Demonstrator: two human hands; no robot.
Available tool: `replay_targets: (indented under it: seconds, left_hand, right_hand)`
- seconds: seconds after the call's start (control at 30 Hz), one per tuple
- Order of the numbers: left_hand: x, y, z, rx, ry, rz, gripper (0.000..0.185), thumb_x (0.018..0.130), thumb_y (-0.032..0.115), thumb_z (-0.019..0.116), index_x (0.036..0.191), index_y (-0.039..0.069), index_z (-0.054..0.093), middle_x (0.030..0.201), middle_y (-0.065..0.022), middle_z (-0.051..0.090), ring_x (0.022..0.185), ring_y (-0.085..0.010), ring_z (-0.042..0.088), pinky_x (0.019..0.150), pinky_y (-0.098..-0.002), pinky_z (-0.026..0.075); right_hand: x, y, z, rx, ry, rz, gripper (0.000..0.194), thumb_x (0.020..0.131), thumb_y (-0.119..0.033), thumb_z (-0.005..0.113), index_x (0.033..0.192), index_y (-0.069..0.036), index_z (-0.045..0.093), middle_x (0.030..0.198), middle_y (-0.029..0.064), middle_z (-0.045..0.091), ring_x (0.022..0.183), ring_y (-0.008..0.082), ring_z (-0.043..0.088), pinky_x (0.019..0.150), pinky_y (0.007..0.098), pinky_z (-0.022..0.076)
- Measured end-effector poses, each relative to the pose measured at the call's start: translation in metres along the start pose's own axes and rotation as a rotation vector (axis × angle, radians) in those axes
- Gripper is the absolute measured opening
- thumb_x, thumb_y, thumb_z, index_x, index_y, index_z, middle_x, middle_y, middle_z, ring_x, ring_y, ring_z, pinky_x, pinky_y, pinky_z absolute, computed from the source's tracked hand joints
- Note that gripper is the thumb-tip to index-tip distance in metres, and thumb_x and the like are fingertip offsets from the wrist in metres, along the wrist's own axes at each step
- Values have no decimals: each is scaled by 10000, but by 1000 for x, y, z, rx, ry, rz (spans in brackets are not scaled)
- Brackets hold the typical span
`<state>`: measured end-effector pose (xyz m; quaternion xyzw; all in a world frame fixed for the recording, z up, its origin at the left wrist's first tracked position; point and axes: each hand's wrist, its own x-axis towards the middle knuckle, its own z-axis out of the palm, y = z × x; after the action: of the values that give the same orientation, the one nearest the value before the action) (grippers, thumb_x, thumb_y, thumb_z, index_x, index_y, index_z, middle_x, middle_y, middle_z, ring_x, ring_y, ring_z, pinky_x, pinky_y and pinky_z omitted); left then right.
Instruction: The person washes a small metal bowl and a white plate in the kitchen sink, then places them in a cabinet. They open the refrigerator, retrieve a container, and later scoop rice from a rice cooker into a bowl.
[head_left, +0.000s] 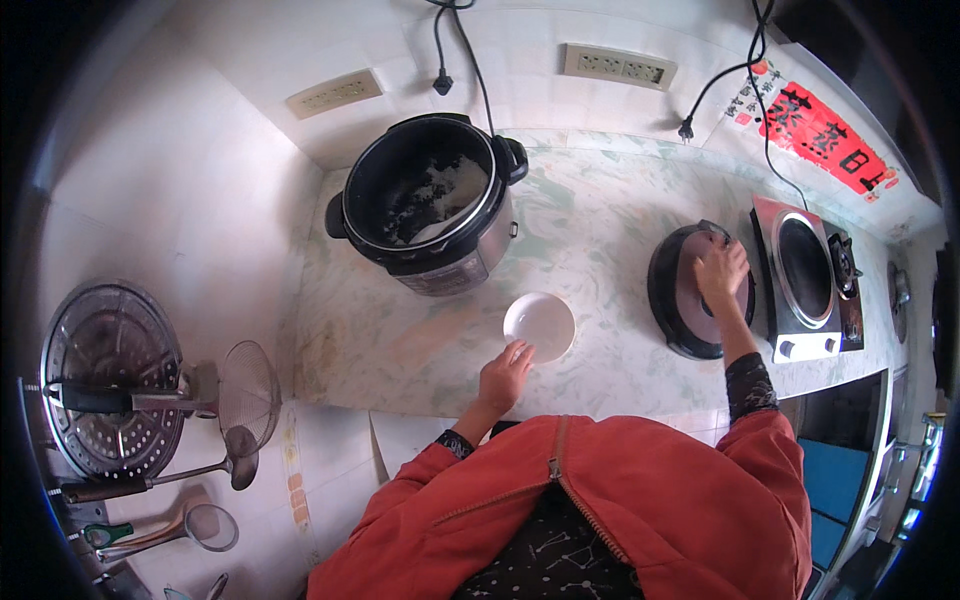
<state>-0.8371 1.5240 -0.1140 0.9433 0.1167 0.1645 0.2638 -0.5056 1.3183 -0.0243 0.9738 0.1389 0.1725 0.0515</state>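
A white bowl (540, 327) sits on the marbled countertop (592, 225), with the fingers of my left hand (505, 375) at its near rim; whether they grip it, I cannot tell. My right hand (721, 271) lies over the top of a round black and brownish cooker lid (679, 300) on the counter; its fingers partly hide the lid's middle, and their hold is unclear. To the left of the bowl stands an electric pressure cooker (450, 271) with its top uncovered. Some white food, apparently rice, and a pale scoop-like piece (442, 227) show inside it.
An induction cooktop (806, 270) and a gas burner (846, 262) are right of the lid. Power cords with plugs (443, 82) hang along the wall below and beside sockets (619, 67). Strainers (250, 394), a ladle (241, 469) and a perforated steamer plate (112, 442) hang at left.
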Motion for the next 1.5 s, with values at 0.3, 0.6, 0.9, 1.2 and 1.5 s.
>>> replay_targets:
  seconds: [0.3, 0.6, 0.9, 1.2, 1.5]
  left_hand:
    - [91, -51, -132, 175, 774, -280, 398, 796, 306, 607, 1054, 28, 488, 1019, -130, 530, 927, -312, 528, 748, -382, 439]
    - [165, -126, -224, 357, 309, -786, 323, 676, 323, 607, 825, 37, 613, 822, -176, 622, 834, -363, 586, 714, -437, 452]
    - [134, -8, -273, -367, 747, -267, 99, 771, 52, 535, 794, -10, 462, 720, -37, 498, 660, -97, 452, 612, -243, 395]
    - [68, 126, -140, -520, 159, -219, 143, 765, 58, 573, 880, 6, 504, 756, -78, 539, 619, -143, 504, 528, -286, 405]
    - [6, 149, -10, -412, -104, -399, 217, 738, 145, 594, 699, 3, 435, 566, -149, 512, 538, -304, 542, 509, -390, 404]
  right_hand:
    - [41, -263, -98, 1047, -226, -432, 349, 772, -331, 621, 945, -29, 598, 818, 120, 629, 754, 253, 609, 686, 336, 481]
    - [67, -319, -105, 917, -169, -199, 255, 671, -152, 586, 857, 23, 576, 833, 227, 621, 819, 350, 615, 720, 411, 493]
    - [21, -211, -213, 1683, 100, -75, 258, 664, -87, 610, 906, -1, 581, 618, 93, 557, 567, 180, 554, 561, 303, 458]
    - [-112, 17, -153, 1416, 199, 204, 332, 674, 22, 569, 1004, -18, 582, 571, -47, 378, 519, 44, 347, 478, 194, 299]
    - [-198, 104, -56, 1124, -161, 331, 305, 668, 15, 570, 968, -36, 591, 521, 5, 417, 483, 89, 408, 473, 248, 348]
